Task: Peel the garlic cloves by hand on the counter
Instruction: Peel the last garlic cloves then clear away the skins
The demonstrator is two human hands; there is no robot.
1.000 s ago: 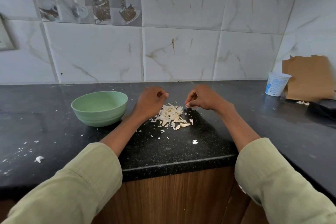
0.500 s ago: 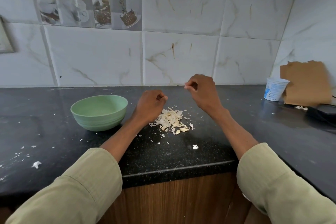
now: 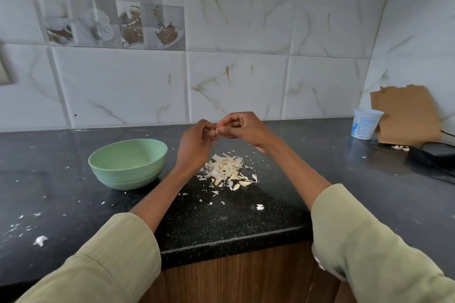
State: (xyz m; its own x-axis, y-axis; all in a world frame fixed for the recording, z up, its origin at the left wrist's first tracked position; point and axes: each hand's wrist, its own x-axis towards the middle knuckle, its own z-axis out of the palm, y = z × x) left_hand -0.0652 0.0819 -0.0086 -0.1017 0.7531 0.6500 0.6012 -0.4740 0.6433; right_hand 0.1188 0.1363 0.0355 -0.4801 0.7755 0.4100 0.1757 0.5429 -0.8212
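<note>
Both hands have risen off the bench point(image 3: 73, 179) and met above the heap since 0.5 s ago: the left hand point(image 3: 194, 147) and right hand point(image 3: 243, 128) now pinch 1 pale garlic clove point(image 3: 217, 131) between their curled fingers. Going left to right, the green bowl point(image 3: 128, 163) shows little or nothing inside, then the pile of skins point(image 3: 225, 167) lies under the hands with about 2 cloves point(image 3: 242, 183) at its near edge. Peeling looks well advanced yet unfinished, judging by these.
</note>
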